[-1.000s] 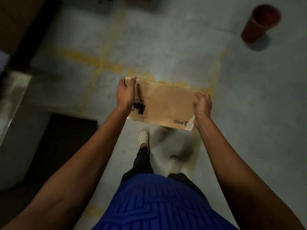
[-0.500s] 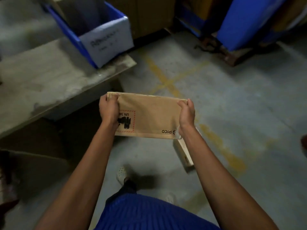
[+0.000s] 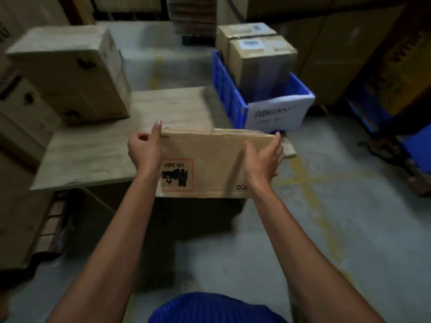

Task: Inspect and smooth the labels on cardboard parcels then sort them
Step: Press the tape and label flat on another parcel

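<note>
Item held: a flat brown cardboard parcel, carried clear of any surface, above the near edge of the bare wooden table. The left hand clasps the left end, one digit raised along the top corner. The right hand wraps its spread fingers round the right end, thumb on the near face. Gripping the ends keeps that face unobstructed, so the red-bordered UN 3481 label, upside down to the viewer, reads clearly and appears flat. The blue plastic crate with a white handwritten paper sign already holds tan cardboard boxes, so it is probably a sorting destination.
</note>
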A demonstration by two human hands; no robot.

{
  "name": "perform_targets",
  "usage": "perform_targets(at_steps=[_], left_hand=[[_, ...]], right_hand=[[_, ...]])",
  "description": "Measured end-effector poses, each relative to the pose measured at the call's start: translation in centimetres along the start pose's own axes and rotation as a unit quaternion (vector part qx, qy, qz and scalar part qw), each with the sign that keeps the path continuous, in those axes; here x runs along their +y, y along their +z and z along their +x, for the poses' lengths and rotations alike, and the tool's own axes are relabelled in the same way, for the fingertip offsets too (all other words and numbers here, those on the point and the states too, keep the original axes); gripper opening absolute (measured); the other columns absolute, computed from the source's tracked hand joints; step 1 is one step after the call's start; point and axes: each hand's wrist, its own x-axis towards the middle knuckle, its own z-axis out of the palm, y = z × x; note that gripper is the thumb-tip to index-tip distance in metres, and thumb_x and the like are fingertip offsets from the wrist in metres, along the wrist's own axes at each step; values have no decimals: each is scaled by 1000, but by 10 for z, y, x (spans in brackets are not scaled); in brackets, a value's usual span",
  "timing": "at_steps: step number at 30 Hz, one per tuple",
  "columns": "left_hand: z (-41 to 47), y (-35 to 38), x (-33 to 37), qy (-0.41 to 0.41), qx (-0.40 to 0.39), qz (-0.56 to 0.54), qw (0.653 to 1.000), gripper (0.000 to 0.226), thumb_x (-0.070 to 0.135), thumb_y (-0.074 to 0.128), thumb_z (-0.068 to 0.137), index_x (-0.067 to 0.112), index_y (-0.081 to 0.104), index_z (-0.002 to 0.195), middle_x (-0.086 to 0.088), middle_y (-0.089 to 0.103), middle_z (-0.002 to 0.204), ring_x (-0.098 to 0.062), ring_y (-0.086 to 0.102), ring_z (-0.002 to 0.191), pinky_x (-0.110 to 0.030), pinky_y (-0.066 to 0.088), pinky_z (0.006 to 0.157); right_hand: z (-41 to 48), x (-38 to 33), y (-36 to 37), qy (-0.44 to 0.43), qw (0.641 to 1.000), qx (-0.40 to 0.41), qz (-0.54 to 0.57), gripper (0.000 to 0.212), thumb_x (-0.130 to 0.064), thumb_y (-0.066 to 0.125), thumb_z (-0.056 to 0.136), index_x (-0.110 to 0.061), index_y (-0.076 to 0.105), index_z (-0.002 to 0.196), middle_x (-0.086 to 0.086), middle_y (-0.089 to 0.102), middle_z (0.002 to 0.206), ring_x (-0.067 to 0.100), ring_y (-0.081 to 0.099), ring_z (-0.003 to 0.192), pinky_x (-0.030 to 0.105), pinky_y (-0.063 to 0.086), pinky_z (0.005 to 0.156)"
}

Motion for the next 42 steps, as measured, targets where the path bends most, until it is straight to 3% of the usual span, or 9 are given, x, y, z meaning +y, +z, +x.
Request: perform_targets(at_steps=[6,12,21,26,32,34,35,37,42], left_hand=[[81,-8,11,5,70,-24,997,26,34,70,90,14,58,102,3,61,96,-9,59,84,-23,50,70],[142,-2,-50,-40,87,0,995,20,21,69,92,11,59,106,-5,62,108,-14,60,93,-20,46,70],[208,14,-94,-87,70,95,989,20,21,70,92,13,56,103,-11,65,110,-27,63,101,-44,56,88],[230,27,-91,-69,93,108,987,20,22,67,95,12,55,108,-6,62,109,-23,62,100,-39,56,85],[261,30,-90,-50,81,124,988,25,20,67,94,7,56,113,-13,64,117,-27,64,105,-32,56,80],[270,30,-90,16,71,206,976,30,15,66,94,6,56,121,-13,59,127,-25,59,114,-27,51,85],[274,30,-92,87,59,264,959,32,10,66,93,6,57,124,-13,54,132,-25,56,118,-29,50,90],[280,29,-101,259,-9,359,897,29,1,64,91,6,62,120,-15,53,132,-28,54,121,-37,50,98],[297,19,-126,374,-132,433,809,39,25,45,99,3,63,127,-19,56,138,-35,51,130,-49,43,108]], right_hand=[[36,-34,75,-74,992,-91,44,68,-30,65,90,-26,38,153,5,37,152,23,41,136,38,34,114],[85,-10,142,-31,979,-197,29,44,-26,65,94,-19,58,136,3,45,140,18,52,121,35,45,100],[138,7,210,-45,952,-299,-49,50,-24,67,93,-15,55,141,6,43,140,12,51,104,26,40,93],[159,4,235,-89,940,-318,-81,55,-22,66,92,-18,52,145,-6,37,129,8,48,97,24,40,89],[162,-2,266,-149,929,-294,-167,50,-23,66,89,-20,54,138,5,37,141,23,58,105,28,42,86],[154,-1,278,-210,901,-257,-280,57,-30,64,88,-17,48,142,13,30,156,35,42,138,43,38,110],[147,0,284,-265,872,-237,-336,65,-32,64,87,-15,44,146,16,23,162,37,26,149,53,22,118],[132,-3,297,-370,820,-243,-363,74,-33,66,84,-9,41,149,19,19,165,37,15,154,59,8,119],[99,-17,341,-456,752,-342,-331,67,-32,58,92,-6,41,151,15,36,160,33,28,150,54,32,118]])
